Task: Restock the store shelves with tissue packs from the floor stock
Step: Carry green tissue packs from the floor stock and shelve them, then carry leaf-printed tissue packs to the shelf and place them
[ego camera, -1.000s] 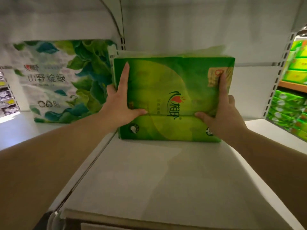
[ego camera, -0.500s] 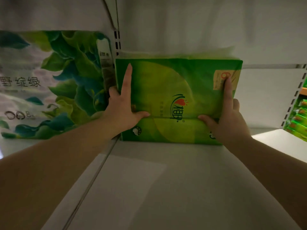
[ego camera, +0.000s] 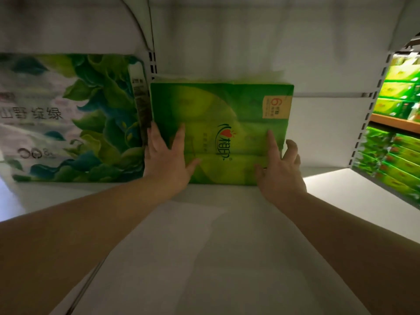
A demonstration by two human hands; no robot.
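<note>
One green tissue pack [ego camera: 221, 133] is standing at the back edge of the shelf [ego camera: 204, 258], both spread hands, left hand [ego camera: 168, 158] and right hand [ego camera: 278, 167], pressing it flat, while much shelf is waiting for more.

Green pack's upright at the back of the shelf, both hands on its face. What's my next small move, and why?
Probably draw both hands back and let go. The green tissue pack stands upright on the white shelf, next to the leaf-print pack, seemingly against the back panel. The left hand and right hand lie open on its front with straight fingers, so it looks placed.
</note>
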